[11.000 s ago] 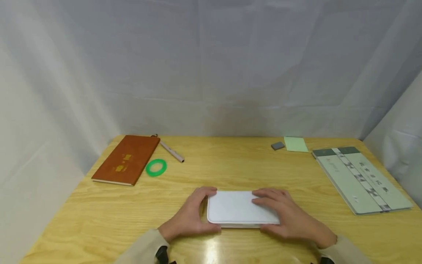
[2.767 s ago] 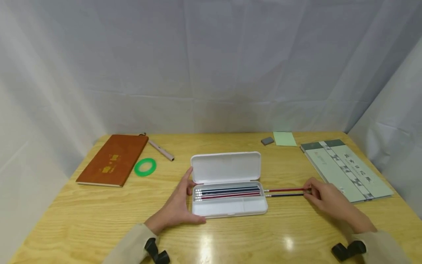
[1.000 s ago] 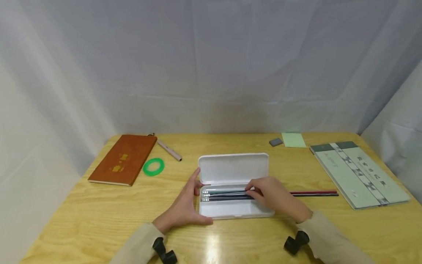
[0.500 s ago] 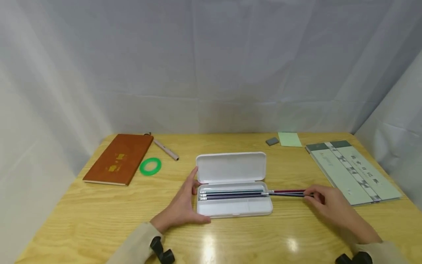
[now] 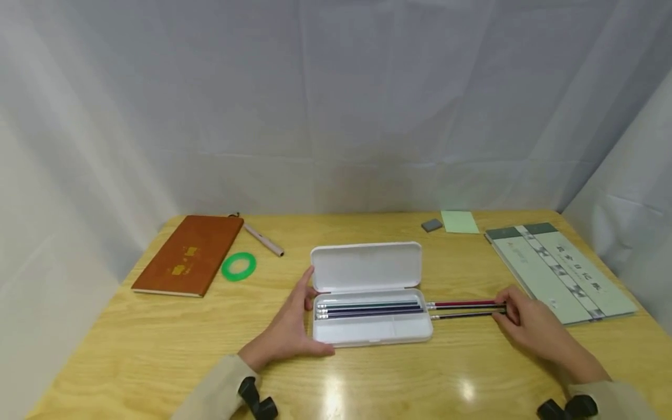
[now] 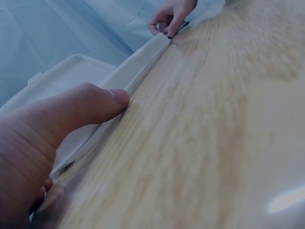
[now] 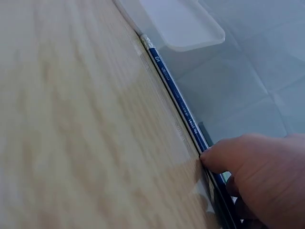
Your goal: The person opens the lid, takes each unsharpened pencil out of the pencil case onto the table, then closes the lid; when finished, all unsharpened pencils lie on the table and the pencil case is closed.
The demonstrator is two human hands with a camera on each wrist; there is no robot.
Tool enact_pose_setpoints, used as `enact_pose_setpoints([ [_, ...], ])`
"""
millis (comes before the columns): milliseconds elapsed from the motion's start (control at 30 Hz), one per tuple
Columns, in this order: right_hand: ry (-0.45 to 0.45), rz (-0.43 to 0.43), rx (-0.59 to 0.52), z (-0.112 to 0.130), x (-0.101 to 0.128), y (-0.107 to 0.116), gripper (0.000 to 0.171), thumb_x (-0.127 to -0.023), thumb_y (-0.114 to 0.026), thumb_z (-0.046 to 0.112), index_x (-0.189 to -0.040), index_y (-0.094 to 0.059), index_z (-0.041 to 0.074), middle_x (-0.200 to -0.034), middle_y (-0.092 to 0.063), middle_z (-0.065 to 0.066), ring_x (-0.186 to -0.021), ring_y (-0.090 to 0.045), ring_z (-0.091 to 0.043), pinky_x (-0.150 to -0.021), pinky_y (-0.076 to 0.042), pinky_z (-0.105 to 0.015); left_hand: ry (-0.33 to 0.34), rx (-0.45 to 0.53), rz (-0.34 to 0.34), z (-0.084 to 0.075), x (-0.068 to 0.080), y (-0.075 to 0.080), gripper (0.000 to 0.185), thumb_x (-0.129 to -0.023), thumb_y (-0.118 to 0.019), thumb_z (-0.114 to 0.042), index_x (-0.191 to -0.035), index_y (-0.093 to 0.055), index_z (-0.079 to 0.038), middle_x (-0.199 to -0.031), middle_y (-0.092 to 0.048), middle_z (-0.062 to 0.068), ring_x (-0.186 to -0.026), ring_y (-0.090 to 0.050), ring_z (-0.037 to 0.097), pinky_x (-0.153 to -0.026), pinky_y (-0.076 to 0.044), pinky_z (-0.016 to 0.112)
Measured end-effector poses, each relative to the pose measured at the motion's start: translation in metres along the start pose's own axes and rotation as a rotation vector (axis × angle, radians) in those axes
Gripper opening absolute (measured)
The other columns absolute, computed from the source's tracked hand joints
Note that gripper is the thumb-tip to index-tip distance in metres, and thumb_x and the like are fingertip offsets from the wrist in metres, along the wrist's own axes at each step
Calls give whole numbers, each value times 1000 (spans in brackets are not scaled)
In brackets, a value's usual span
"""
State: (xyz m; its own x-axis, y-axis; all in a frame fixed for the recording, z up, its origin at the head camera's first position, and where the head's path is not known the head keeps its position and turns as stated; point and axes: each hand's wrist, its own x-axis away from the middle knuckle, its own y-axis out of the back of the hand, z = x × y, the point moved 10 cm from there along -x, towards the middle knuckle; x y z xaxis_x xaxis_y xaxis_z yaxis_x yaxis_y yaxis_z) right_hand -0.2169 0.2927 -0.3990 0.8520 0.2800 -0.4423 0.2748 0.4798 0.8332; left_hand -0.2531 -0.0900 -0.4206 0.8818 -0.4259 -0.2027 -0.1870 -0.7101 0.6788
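A white pencil case point(image 5: 346, 332) lies on the table with its lid point(image 5: 367, 267) raised. Several pencils point(image 5: 373, 310) with silver ends rest in its rear compartment. My left hand point(image 5: 286, 329) holds the case's left end, thumb at the front wall and fingers toward the back. To the right of the case, a red pencil point(image 5: 464, 303) and a dark pencil point(image 5: 462, 316) lie on the table, with another dark one between them. Their far ends are at my right hand point(image 5: 541, 326), which pinches them. In the right wrist view its thumb presses against a blue pencil point(image 7: 176, 98).
On the left are a brown notebook point(image 5: 189, 251), a green tape ring point(image 5: 238, 266) and a pinkish pen point(image 5: 264, 240). Toward the back sit a grey eraser point(image 5: 431, 225) and green sticky notes point(image 5: 459, 221). A pale green notebook point(image 5: 562, 271) lies right, close behind my right hand.
The case, closed at first, is now open. My right hand has carried pencils from it to the table on the right; the latest dark one now lies nearer the front. My left hand stays put.
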Motion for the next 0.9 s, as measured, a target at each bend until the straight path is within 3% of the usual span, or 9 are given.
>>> enact_pose_setpoints([
  [233, -16, 52, 10, -1, -10, -4, 30, -76, -75, 2, -99, -56, 8, -61, -35, 13, -52, -28, 5, -50, -29, -20, 5, 2, 5, 0, -2, 0, 147, -45, -95, -39, -156, 1, -22, -115, -50, 0, -94, -41, 12, -84, -42, 28],
  [367, 4, 78, 12, 13, -20, -11, 29, -78, -76, 6, -99, -57, 11, -60, -35, 15, -50, -26, 5, -50, -29, -19, 19, 5, 6, 1, -1, 0, 148, -45, -95, -40, -156, 1, -22, -115, -50, 0, -94, -41, 12, -84, -42, 27],
  [533, 87, 87, -37, 60, -51, -34, 19, -80, -75, 9, -94, -63, 14, -57, -36, 16, -50, -27, 5, -49, -29, -19, 18, 5, 3, 1, 1, 2, 147, -45, -94, -42, -155, 1, -23, -114, -50, 0, -95, -41, 12, -84, -42, 28],
  [700, 207, 250, -91, 113, -78, -74, 13, -88, -68, 16, -100, -73, 14, -62, -53, 14, -54, -35, 5, -52, -32, -17, 10, 10, 11, 0, 1, 1, 146, -46, -94, -40, -155, 2, -24, -113, -50, -1, -95, -41, 12, -85, -41, 28],
  [900, 211, 369, -35, 135, -92, -98, 16, -89, -68, 20, -102, -76, 16, -79, -71, 6, -58, -44, 2, -56, -36, -19, 3, 10, -3, 0, 1, 2, 146, -46, -95, -36, -155, 0, -22, -113, -50, -1, -94, -41, 12, -84, -41, 28],
])
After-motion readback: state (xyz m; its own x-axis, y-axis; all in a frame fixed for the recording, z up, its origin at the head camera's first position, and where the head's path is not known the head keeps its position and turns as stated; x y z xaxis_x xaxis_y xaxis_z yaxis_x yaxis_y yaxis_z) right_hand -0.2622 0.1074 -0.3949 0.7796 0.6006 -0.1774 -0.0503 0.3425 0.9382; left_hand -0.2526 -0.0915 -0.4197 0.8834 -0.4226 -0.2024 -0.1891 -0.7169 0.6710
